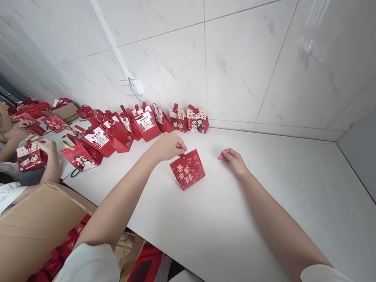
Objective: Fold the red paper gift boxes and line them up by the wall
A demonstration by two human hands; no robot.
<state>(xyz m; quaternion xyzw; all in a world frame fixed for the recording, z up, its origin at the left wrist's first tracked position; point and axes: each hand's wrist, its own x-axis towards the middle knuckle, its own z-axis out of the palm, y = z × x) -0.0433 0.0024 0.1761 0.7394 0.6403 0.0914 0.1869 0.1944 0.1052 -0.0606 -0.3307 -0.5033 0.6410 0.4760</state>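
A small red gift box (189, 171) with pale lettering and floral print stands on the white table in front of me. My left hand (170, 146) pinches the short ribbon loop at its top. To the right of the box, apart from it, my right hand (233, 160) hovers over the table with its fingers curled together; whether anything tiny is between the fingertips I cannot make out. Behind the box, two boxes with cartoon couples, one a red and cream gift box (198, 119), stand against the wall.
Several red gift boxes (147, 124) with ribbon handles crowd the table's back left. A large cardboard carton (37, 221) with red items is at lower left. Another person's hand (44, 146) holds a box further left. A socket strip (130, 87) sits on the tiled wall.
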